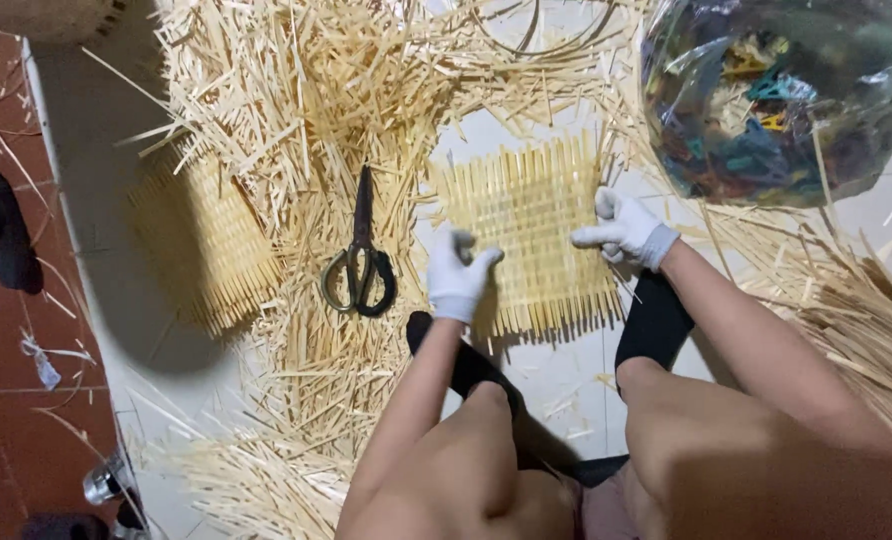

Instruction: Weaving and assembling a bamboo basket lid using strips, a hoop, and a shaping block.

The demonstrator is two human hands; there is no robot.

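Looking down from the head camera, the view took in a person seated on a pale tiled floor, bare knees in the foreground and black-socked feet planted ahead. Both hands wore white gloves and worked on a square woven mat of thin yellow strips that lay flat on the floor just in front of the feet.

The left hand rested on the mat's near left edge, its grip partly closed, with thumb and fingers curled against the weave; whether it actually pinched a strip could not be told. The right hand sat at the mat's right edge, its grip also partly closed, fingers bent onto the strip ends there, and again a firm hold could not be confirmed.

Beside the left hand, a pair of scissors with dark looped handles lay on a thick litter of loose strips that spread across the upper and left part of the floor. Further left, a second woven mat lay partly in shadow. At the upper right stood a clear plastic bag holding small coloured pieces. More long strips were heaped along the right edge, near the right forearm. Red tiles bordered the pale floor on the left.
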